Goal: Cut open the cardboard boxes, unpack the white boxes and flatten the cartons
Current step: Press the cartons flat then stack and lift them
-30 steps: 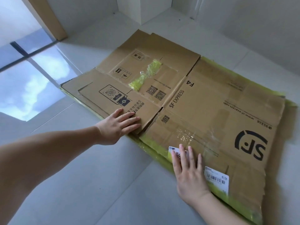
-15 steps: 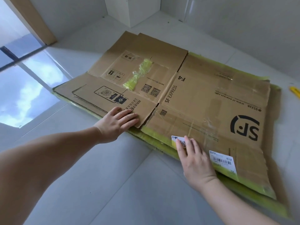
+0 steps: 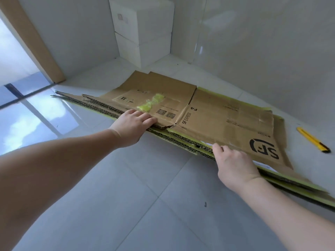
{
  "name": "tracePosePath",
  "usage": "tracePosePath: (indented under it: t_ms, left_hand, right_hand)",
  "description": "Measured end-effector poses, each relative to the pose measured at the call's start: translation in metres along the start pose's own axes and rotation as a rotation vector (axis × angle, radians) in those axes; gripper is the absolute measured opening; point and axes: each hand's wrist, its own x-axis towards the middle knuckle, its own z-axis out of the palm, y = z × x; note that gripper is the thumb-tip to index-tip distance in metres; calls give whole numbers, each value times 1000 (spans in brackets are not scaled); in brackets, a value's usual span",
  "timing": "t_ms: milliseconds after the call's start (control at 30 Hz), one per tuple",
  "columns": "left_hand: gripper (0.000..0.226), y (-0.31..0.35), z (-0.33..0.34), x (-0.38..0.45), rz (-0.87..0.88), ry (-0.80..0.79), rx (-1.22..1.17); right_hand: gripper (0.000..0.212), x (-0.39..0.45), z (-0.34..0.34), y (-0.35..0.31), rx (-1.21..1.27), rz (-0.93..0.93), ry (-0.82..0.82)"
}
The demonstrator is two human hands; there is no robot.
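Cardboard cartons [image 3: 208,113], flattened, stretch left-right; left hand [image 3: 133,126] and right hand [image 3: 233,163] pinch the near edge, fingers tucked beneath.

Flattened cartons [image 3: 213,113] lie stacked on the floor [image 3: 145,205], two white boxes [image 3: 143,31] stacked behind them in the wall corner, a utility knife [image 3: 312,139] on the floor right of the stack.

A pale tiled floor [image 3: 126,205] shines with window light. A tan wooden post [image 3: 30,38] rises at its far left edge, with glass panes [image 3: 27,113] below. White walls [image 3: 262,51] close its far side.
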Motion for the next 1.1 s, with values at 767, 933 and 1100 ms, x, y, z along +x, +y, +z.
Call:
tracePosePath:
  t_ms: [767,933,1100]
  left_hand:
    - [45,-80,-476,177,-296,-219,-98]
    - [46,-106,-668,181,-413,-259,-121]
    - [44,-131,-851,177,-606,-260,-123]
  right_hand:
    - [36,40,-440,242,161,-75,-26]
    - [31,18,-630,286,154,-206,-59]
    - [30,-3,-825,308,58,-339,-12]
